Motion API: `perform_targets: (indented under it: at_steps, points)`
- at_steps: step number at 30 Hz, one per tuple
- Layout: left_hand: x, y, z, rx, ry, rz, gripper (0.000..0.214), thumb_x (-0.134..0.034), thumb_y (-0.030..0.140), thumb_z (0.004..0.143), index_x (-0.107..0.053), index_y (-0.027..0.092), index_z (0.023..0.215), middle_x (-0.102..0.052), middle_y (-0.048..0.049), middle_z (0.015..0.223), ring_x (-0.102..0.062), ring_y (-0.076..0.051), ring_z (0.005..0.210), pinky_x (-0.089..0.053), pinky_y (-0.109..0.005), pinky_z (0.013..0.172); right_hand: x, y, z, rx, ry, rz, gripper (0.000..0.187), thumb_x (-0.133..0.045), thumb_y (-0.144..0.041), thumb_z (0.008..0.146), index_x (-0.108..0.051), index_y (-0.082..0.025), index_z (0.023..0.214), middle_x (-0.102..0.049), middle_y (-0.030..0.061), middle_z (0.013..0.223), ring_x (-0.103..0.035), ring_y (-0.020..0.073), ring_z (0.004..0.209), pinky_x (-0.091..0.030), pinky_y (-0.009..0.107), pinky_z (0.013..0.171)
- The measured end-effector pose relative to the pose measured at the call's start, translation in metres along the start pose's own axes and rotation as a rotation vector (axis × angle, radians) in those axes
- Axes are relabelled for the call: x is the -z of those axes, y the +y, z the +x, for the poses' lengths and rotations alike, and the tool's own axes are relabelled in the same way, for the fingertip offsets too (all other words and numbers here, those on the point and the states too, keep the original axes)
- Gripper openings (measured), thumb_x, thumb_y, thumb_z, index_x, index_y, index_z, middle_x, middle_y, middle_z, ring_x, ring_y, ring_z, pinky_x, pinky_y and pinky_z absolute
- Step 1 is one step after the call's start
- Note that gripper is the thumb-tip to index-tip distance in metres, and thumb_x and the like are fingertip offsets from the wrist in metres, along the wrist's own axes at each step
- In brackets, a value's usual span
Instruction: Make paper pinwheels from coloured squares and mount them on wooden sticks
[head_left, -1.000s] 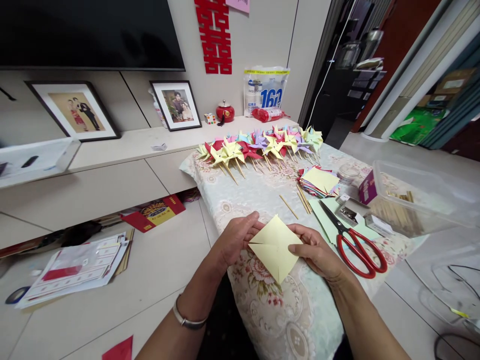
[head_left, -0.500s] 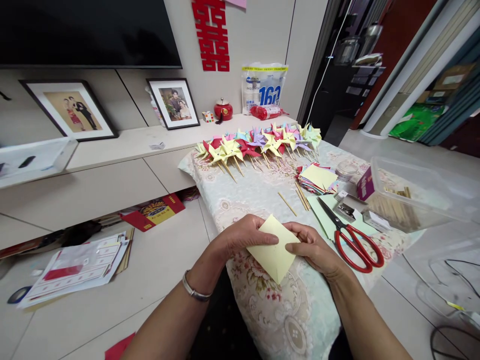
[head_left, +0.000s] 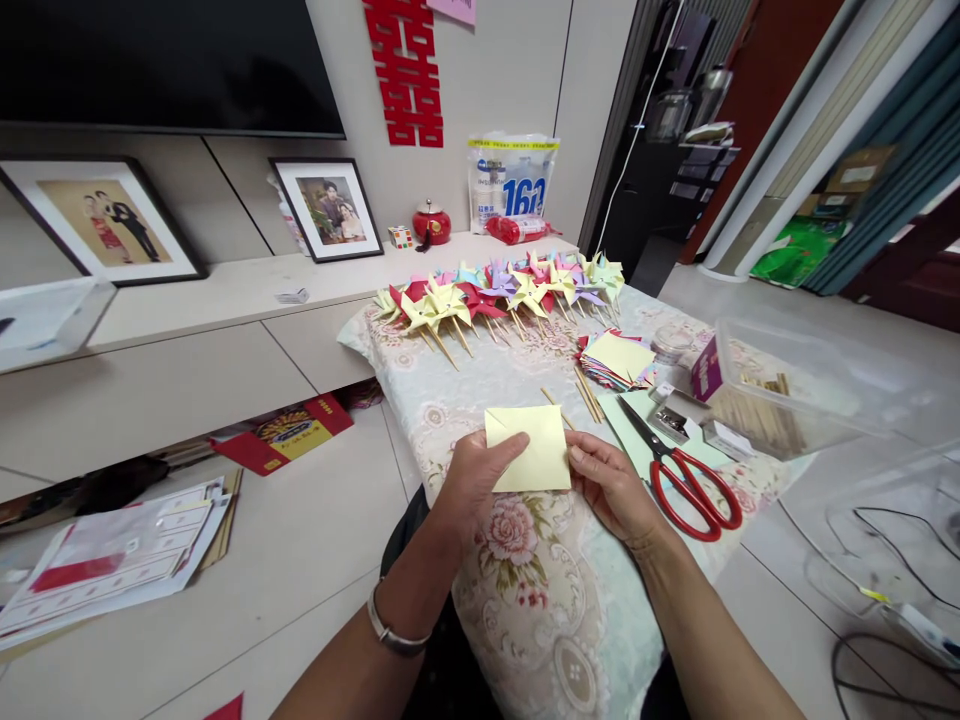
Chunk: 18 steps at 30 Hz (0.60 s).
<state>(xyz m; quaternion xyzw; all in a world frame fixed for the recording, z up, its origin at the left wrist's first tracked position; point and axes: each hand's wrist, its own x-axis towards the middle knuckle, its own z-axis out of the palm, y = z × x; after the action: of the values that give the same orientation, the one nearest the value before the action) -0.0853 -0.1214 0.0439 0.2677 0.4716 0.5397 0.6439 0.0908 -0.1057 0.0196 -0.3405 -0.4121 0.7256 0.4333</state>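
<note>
A square of pale yellow paper (head_left: 538, 452) is held up over the near end of the cloth-covered table (head_left: 420, 375). My left hand (head_left: 480, 470) grips it from the left, thumb lying across its face and the other fingers hidden behind. At its right edge my right hand (head_left: 604, 478) pinches the paper between thumb and fingers. Just beyond the paper lie thin wooden sticks (head_left: 589, 393). Scissors with red handles (head_left: 686, 480) rest on pale green paper (head_left: 626, 432), to the right of my right hand.
Several paper pinwheels (head_left: 499, 293) on sticks line the table's far side. A stack of coloured paper squares (head_left: 619, 357) lies nearer. Right of it are a small box of metal pieces (head_left: 673, 420) and a clear plastic bin (head_left: 795, 390) holding sticks. Cables (head_left: 885, 650) cross the floor.
The yellow paper has turned from a diamond position to one with level edges. My left thumb has shifted on it, and my right hand now holds its right edge. The camera view has swung slightly right.
</note>
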Motion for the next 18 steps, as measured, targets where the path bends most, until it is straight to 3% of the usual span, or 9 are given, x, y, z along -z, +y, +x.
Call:
perform_targets:
  at_steps: [4,10,18]
  points:
    - [0.0014,-0.0015,0.0019,0.009,0.026,-0.013,0.041,-0.083,0.029,0.065,-0.072,0.009,0.099,-0.078,-0.0106,0.085,-0.071,-0.023,0.070,-0.055,-0.033,0.069,0.0007,-0.0006,0.0011,-0.002,0.038,0.051,0.033,-0.080,-0.041,0.077,-0.076,-0.021,0.103,-0.074,0.0019,0.078,-0.063,0.0137,0.063,-0.050,0.026,0.063]
    - [0.0014,0.0003,0.0030,0.018,0.019,-0.008,0.042,-0.084,0.029,0.063,-0.073,0.009,0.099,-0.078,-0.0093,0.081,-0.071,-0.022,0.068,-0.055,-0.032,0.069,-0.0009,-0.0019,0.0004,-0.004,0.027,0.033,0.032,-0.082,-0.037,0.075,-0.077,-0.020,0.102,-0.075,0.0018,0.079,-0.062,0.0128,0.063,-0.049,0.024,0.061]
    - [0.0009,-0.0003,0.0031,0.031,-0.020,0.028,0.039,-0.084,0.028,0.064,-0.074,0.008,0.096,-0.078,-0.0097,0.079,-0.068,-0.019,0.063,-0.053,-0.028,0.063,-0.0033,-0.0014,-0.0020,0.002,-0.036,0.039,0.038,-0.083,-0.025,0.073,-0.073,-0.020,0.110,-0.079,0.0051,0.091,-0.072,0.0187,0.076,-0.054,0.030,0.074]
